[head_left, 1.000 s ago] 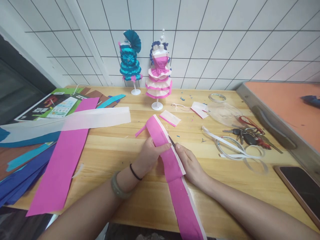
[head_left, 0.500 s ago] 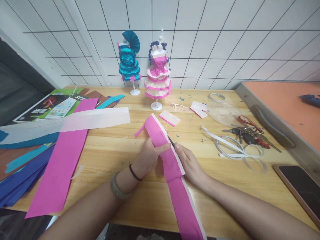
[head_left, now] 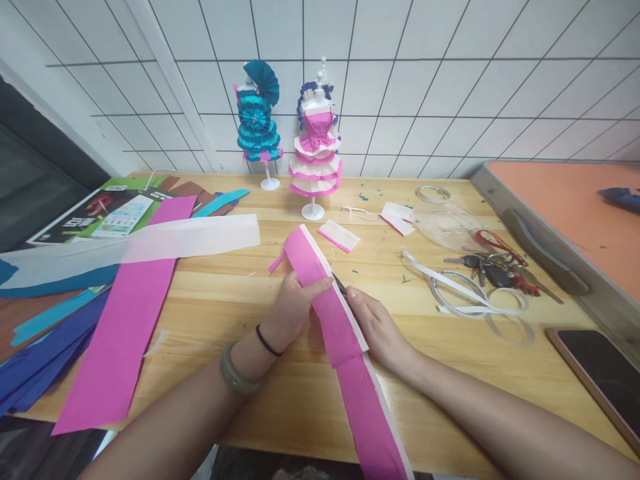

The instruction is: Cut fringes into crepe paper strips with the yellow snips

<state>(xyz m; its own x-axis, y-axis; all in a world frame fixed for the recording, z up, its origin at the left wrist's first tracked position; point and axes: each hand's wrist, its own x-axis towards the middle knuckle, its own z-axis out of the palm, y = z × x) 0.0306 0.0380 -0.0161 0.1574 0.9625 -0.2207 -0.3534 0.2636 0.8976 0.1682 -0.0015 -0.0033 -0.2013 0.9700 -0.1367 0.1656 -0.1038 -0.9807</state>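
Note:
A long strip of pink crepe paper (head_left: 345, 333) with a white edge runs from mid-table down past the front edge. My left hand (head_left: 297, 303) is closed on its upper part, thumb on top and fingers underneath. Close by on the right, my right hand (head_left: 375, 327) is closed around dark-bladed scissors (head_left: 340, 285). Only a short dark piece of them shows at the strip's white edge; the paper and hand hide the rest. A narrow pink tail (head_left: 277, 262) sticks out left of the strip's top end.
Two small dress forms, one teal (head_left: 257, 127) and one pink and white (head_left: 316, 160), stand at the back. Paper strips (head_left: 130, 320) lie left. On the right are tape rolls (head_left: 433, 194), keys (head_left: 495, 273), a phone (head_left: 600, 380) and an orange-topped case (head_left: 565, 207).
My left hand and the strip's upper part have shifted slightly left. A little more of the dark blade shows between the strip and my right hand.

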